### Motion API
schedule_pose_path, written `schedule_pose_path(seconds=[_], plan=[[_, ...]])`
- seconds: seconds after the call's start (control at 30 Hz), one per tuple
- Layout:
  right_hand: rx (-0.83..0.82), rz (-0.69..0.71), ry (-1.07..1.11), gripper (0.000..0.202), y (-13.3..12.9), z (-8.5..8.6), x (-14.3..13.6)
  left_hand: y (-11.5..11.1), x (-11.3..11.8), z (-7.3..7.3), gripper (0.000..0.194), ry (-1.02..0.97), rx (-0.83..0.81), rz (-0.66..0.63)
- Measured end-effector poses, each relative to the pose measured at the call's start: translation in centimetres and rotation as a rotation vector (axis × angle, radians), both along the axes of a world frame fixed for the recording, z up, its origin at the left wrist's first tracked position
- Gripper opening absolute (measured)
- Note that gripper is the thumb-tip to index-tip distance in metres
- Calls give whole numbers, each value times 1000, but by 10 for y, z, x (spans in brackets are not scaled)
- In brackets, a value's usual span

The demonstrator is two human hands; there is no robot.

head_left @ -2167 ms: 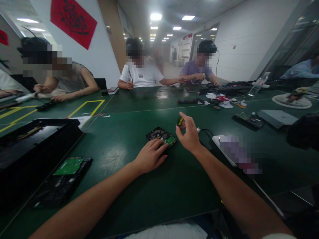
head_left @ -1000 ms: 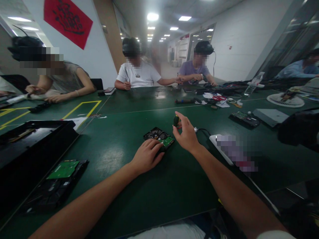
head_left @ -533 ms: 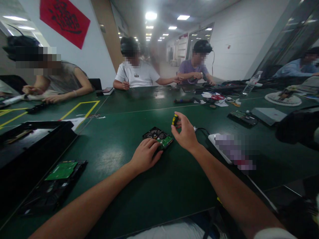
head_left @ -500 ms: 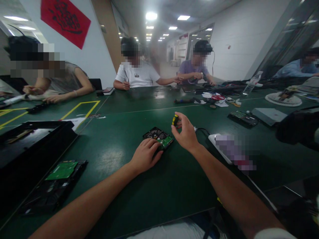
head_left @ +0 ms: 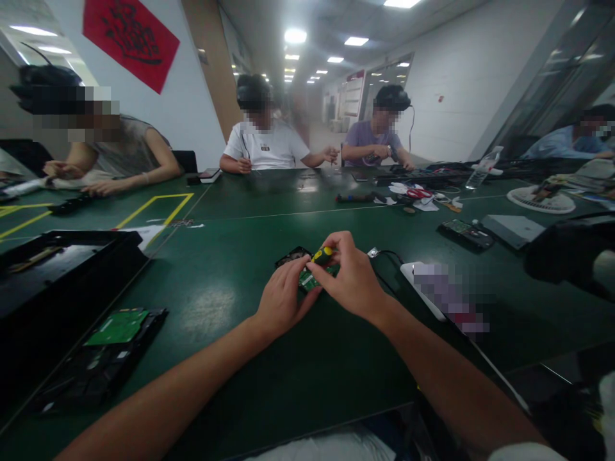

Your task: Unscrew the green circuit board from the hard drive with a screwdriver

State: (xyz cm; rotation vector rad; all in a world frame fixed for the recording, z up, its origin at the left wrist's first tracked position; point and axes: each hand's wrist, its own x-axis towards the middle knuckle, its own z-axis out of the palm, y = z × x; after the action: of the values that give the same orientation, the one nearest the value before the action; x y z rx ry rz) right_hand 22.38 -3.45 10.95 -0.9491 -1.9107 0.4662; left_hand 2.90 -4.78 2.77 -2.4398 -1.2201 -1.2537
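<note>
A hard drive (head_left: 310, 280) with a green circuit board lies in front of me, partly covered by both hands. My left hand (head_left: 283, 291) is closed on its near left part, thumb along the near edge. Its fingertips reach over the board to the front end of a screwdriver. The yellow-and-black screwdriver (head_left: 322, 255) is held tilted in my right hand (head_left: 353, 275), between thumb and fingers, just above the drive. Its tip is hidden behind my left fingertips, so I cannot tell whether it touches the drive.
Another drive with a green board (head_left: 118, 326) lies at left beside a black casing (head_left: 72, 256). A white power strip (head_left: 423, 291), a cable, a third drive (head_left: 465, 234) and a grey box (head_left: 513, 230) are at right. Several people sit across the table; a bottle (head_left: 484, 168) stands far right.
My right hand has lowered the screwdriver leftward from upright beside the drive to a tilt over it. My left fingers have risen to meet its front end.
</note>
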Motion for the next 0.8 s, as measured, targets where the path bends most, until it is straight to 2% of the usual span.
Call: schedule_pose_path(seconds=[0.17,0.23,0.37,0.4,0.5,0.6,0.7,0.73,0.8], plan=[[-61,72,-32,38,-13,1,-7,-2,-3,0,53,-71,-12,-32],[-46,59,-82,37,-15,-2,-4,-1,-5,-2,47,-63,-31,-47],[9,80,-195,32,-25,-7,11,2,-7,-8,38,-21,-44,-95],[25,72,-211,37,-29,-8,19,3,-8,-9,36,-21,-36,-84],[67,-152,-267,39,-46,-5,59,5,-12,-12,34,-3,-15,-52],[0,-529,-377,36,-60,-2,119,6,-16,-14,34,14,-12,-52],[-213,-951,-422,47,-68,-7,184,6,-17,-17,34,29,-5,-64],[-288,-1051,-418,52,-69,-11,202,6,-17,-19,34,29,8,-61],[-513,-1094,-325,55,-70,-20,229,7,-17,-21,34,29,3,-60]])
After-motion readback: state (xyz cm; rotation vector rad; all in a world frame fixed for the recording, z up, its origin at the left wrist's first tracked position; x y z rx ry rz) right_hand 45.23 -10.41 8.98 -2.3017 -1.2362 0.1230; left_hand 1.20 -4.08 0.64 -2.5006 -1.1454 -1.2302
